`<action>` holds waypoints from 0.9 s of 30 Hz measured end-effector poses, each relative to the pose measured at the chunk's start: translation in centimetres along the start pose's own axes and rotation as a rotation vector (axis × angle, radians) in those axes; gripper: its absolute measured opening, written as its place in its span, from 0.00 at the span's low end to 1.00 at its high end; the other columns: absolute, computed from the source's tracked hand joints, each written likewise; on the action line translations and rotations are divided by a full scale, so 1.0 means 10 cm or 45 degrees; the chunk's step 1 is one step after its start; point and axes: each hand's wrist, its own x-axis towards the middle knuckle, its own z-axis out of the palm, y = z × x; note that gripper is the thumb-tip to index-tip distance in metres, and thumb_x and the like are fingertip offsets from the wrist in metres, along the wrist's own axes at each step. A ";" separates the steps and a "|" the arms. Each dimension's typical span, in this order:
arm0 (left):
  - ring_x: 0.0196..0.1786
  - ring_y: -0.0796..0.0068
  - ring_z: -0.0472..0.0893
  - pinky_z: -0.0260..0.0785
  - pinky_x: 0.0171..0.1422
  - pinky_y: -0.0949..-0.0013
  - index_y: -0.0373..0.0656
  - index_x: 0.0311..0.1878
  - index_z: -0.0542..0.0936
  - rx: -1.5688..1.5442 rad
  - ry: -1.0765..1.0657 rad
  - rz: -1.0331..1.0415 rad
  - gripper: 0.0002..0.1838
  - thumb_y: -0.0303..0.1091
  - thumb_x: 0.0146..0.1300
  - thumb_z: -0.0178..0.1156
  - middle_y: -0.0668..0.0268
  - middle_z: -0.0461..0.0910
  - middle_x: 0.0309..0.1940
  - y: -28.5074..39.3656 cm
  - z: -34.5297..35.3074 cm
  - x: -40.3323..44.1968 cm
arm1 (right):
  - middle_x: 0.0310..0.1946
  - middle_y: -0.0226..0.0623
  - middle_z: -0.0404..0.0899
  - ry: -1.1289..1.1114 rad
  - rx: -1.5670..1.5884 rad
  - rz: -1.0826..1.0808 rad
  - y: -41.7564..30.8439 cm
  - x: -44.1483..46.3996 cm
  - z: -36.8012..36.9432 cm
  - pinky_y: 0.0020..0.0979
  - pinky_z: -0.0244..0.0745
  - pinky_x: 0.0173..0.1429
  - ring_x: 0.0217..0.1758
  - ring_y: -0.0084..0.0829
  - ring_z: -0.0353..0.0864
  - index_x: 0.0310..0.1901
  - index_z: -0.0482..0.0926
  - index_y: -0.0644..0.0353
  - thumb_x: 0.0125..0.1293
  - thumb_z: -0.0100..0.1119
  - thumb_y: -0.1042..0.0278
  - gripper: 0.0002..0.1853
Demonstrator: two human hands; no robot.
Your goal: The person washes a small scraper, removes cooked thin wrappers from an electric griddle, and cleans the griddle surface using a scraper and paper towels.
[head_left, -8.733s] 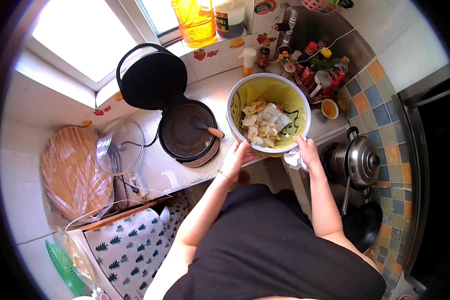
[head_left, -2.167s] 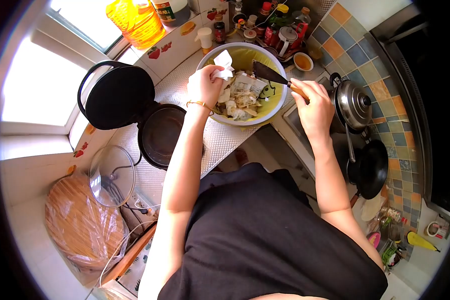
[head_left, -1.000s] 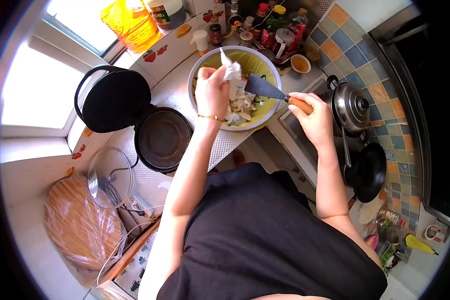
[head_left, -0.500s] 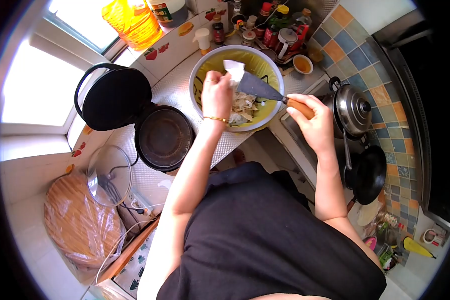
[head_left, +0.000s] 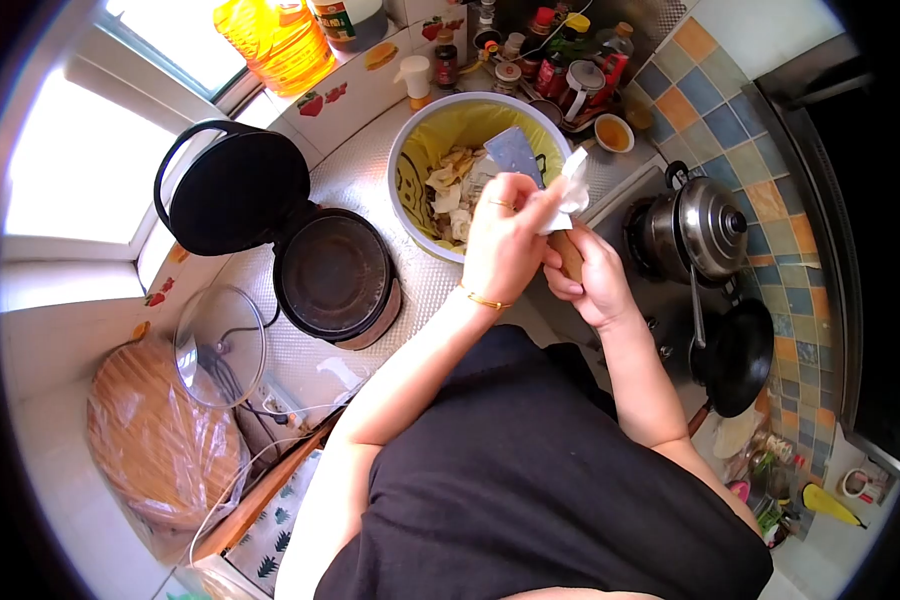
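My left hand pinches a crumpled white tissue against the lower part of the scraper near its handle. My right hand is closed round the scraper's wooden handle. The grey blade points up and left over a round bin lined with a yellow bag. Inside the bin lie peels and paper scraps. To the left, an open electric pan sits on the counter with its black lid raised.
A lidded steel pot and a black wok stand at the right. Sauce bottles and a small bowl are behind the bin. Further left are a glass lid and a plastic-wrapped wooden board.
The scraper has turned, its handle now lower and nearer my body. My left hand has moved right with the tissue, from over the bin to beside my right hand.
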 end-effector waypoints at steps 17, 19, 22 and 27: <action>0.41 0.54 0.78 0.73 0.45 0.60 0.49 0.50 0.79 0.202 0.114 -0.276 0.25 0.17 0.46 0.61 0.58 0.74 0.39 -0.58 -0.25 0.34 | 0.26 0.31 0.66 -0.051 -0.069 0.043 -0.01 -0.13 -0.16 0.17 0.48 0.16 0.12 0.14 0.53 0.50 0.70 0.61 0.77 0.38 0.55 0.18; 0.41 0.55 0.78 0.73 0.45 0.59 0.50 0.44 0.80 0.056 0.052 -0.207 0.23 0.16 0.44 0.61 0.59 0.73 0.38 -0.36 -0.17 0.25 | 0.26 0.32 0.66 -0.060 -0.056 0.052 -0.02 -0.10 -0.14 0.17 0.47 0.15 0.12 0.14 0.53 0.50 0.70 0.61 0.77 0.38 0.55 0.17; 0.39 0.57 0.79 0.74 0.43 0.59 0.50 0.39 0.79 -0.088 -0.170 -0.178 0.18 0.17 0.44 0.62 0.61 0.73 0.38 -0.19 0.02 0.08 | 0.26 0.32 0.66 -0.064 -0.056 0.061 -0.05 -0.09 -0.11 0.17 0.47 0.15 0.12 0.15 0.53 0.50 0.70 0.61 0.77 0.37 0.55 0.17; 0.41 0.56 0.79 0.73 0.46 0.62 0.45 0.34 0.80 0.007 0.050 -0.314 0.13 0.17 0.46 0.62 0.60 0.75 0.36 -0.54 0.01 0.17 | 0.25 0.30 0.64 -0.021 -0.101 0.062 -0.06 -0.13 -0.08 0.17 0.47 0.16 0.12 0.14 0.52 0.50 0.70 0.63 0.77 0.38 0.56 0.18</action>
